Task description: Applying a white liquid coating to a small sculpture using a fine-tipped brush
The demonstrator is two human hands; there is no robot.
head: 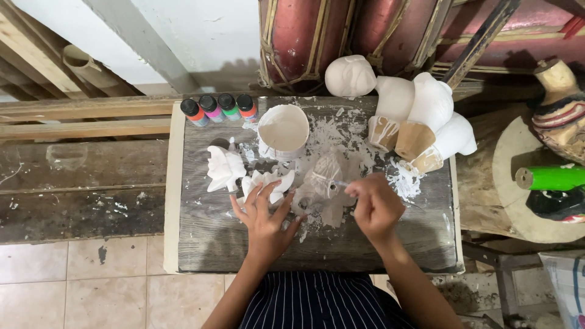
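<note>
You are pressing your left hand [266, 218], fingers spread, on a white plaster piece [266, 183], while your right hand [375, 207] is pinching a thin brush [339, 184] at the cone-shaped piece [324, 176] between both hands. Next stroke needs a steady wrist.

There is one view only, from a camera on the person's head, so no second view shares any part of the scene. It looks almost straight down on a small grey wooden table [213, 237], from close above its near edge. The whole top fits in the frame, all four edges showing. The person's striped lap sits at the bottom; beyond the far edge the view reaches a wall and red drums [304, 36].
</note>
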